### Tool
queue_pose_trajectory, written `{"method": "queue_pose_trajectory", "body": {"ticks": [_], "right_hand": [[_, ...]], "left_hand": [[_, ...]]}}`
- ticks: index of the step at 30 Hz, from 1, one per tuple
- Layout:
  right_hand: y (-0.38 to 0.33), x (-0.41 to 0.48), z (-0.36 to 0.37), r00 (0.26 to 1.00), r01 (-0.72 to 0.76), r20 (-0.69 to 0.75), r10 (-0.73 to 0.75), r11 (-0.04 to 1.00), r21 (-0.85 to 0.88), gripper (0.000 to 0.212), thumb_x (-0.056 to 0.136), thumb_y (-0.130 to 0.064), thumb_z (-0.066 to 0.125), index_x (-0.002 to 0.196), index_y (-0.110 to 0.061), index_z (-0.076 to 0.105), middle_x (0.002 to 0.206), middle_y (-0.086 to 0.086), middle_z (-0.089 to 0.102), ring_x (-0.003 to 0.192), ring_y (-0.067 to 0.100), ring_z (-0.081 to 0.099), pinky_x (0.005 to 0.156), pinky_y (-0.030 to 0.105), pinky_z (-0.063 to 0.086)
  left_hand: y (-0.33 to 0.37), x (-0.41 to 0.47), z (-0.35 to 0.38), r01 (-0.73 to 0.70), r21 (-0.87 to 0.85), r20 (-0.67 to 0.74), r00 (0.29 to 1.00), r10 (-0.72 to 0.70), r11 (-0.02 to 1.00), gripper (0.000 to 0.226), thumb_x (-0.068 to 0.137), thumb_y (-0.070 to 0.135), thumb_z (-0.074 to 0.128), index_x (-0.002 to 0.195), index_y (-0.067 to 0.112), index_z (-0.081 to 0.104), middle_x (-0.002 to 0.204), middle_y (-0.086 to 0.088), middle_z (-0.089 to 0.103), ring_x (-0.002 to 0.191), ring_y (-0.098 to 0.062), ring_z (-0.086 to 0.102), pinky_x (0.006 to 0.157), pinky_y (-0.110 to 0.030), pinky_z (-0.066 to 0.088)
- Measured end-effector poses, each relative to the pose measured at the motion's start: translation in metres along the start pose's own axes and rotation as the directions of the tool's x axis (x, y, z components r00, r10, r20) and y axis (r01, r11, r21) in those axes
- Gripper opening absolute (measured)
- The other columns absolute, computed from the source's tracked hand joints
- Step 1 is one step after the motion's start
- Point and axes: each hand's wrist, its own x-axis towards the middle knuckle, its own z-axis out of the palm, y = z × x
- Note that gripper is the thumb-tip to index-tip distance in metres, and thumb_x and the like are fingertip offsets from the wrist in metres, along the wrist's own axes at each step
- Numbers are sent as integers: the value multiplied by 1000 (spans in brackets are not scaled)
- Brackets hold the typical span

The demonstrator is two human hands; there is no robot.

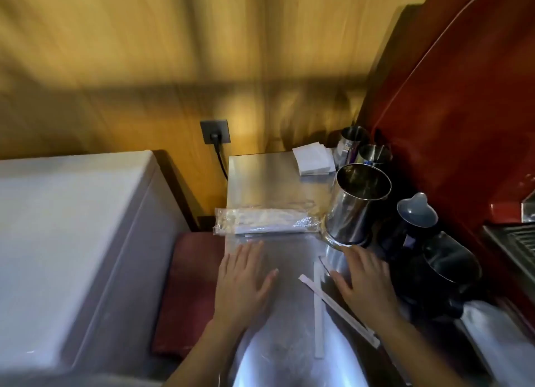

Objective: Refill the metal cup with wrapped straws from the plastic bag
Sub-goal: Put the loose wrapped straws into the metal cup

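Nearest the camera: two bare forearms reaching forward over the steel table [260,181]. Left hand [244,282] flat, fingers spread, palm down near the table's left edge; its grip is released, nothing in it. Just beyond its fingertips, across the table's middle, lies the plastic bag [266,221], lengthwise left to right, one end overhanging the left edge. Pale wrapped straws show through the film; how many, cannot tell.

Two loose wrapped straws [318,305] lie crossed on the table between the hands, toward the near edge. Right hand [364,282] also spread and released, partly over one of them, fingertips close to the base of the metal cup [357,204].

The cup stands at the table's right edge, touching or just beside the bag's right end. Its mouth faces the camera; the interior looks dark and empty. Behind it, two smaller steel cups [364,148] and a napkin stack [312,158] at the far right corner. Dark pitchers [417,221] sit right of the cup.

Judged step: start of refill, no straws loaded yet. Next move likely calls for gathering the loose straws or opening the bag, with the cup steadied.
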Motion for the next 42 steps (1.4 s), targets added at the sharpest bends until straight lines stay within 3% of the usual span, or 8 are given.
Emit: {"method": "queue_pose_trajectory", "body": {"ticks": [3, 10, 19, 22, 26, 32, 37, 42], "right_hand": [[8, -6, 10, 997, -24, 69, 25, 1000, -18, 26, 73, -20, 73, 92, -6, 62, 86, 15, 65, 80, 38, 61, 70, 45, 47], [15, -12, 18, 937, -179, 307, 168, 984, 7, 15, 90, -28, 44, 94, -17, 52, 99, 5, 62, 91, 23, 58, 73, 33, 42], [9, 20, 0, 791, -177, 566, 232, 973, -151, 17, 81, -31, 48, 89, -17, 52, 109, 8, 62, 98, 28, 58, 69, 28, 37], [-1, 29, -14, 829, -142, 525, 193, 981, -136, 20, 82, -31, 46, 89, -14, 54, 110, 12, 62, 100, 32, 57, 72, 31, 38], [-24, 51, -53, 899, -173, 423, 113, 979, 108, 19, 83, -27, 50, 66, -20, 44, 77, 10, 59, 71, 29, 55, 63, 32, 41], [-39, 87, -127, 998, -8, -46, 33, 885, 466, 12, 86, -16, 52, 80, -9, 58, 56, 3, 55, 45, 7, 50, 43, 15, 35], [-29, 111, -145, 948, 72, -312, 65, 910, 409, 22, 94, -23, 45, 97, -3, 54, 75, 19, 62, 60, 32, 55, 59, 43, 45], [-11, 121, -121, 974, -151, -142, 173, 976, 157, 22, 92, -27, 44, 93, -8, 55, 75, 9, 57, 70, 35, 56, 64, 39, 41]], "left_hand": [[-7, -12, 23, 5, 18, 105, 994, -7, 1000, 61, 89, 55, 36, 141, 24, 32, 149, -3, 36, 139, -21, 25, 114, -40, 17], [-6, -27, 37, 17, 92, 143, 989, -30, 996, 59, 87, 52, 32, 130, 18, 52, 137, -11, 53, 128, -30, 46, 108, -40, 17], [-8, -28, 38, 20, 102, 150, 988, -36, 995, 56, 87, 51, 33, 128, 18, 54, 136, -10, 54, 128, -28, 46, 108, -40, 17], [-9, -28, 39, 23, 97, 156, 987, -38, 995, 56, 87, 52, 33, 128, 19, 54, 137, -9, 53, 129, -27, 46, 108, -39, 16], [-11, -28, 40, 16, 108, 157, 987, -33, 994, 56, 88, 53, 32, 128, 20, 54, 137, -8, 54, 128, -27, 46, 108, -39, 16], [-11, -28, 41, 13, 111, 150, 988, -30, 994, 56, 88, 53, 31, 128, 21, 54, 137, -7, 53, 129, -26, 45, 108, -38, 16], [-12, -28, 42, 16, 110, 130, 991, -30, 994, 57, 87, 54, 30, 126, 20, 56, 135, -7, 55, 128, -27, 47, 107, -38, 16], [-11, -28, 41, 12, 114, 128, 991, -27, 993, 57, 88, 54, 31, 128, 20, 54, 138, -8, 53, 130, -27, 45, 108, -38, 14]]}}
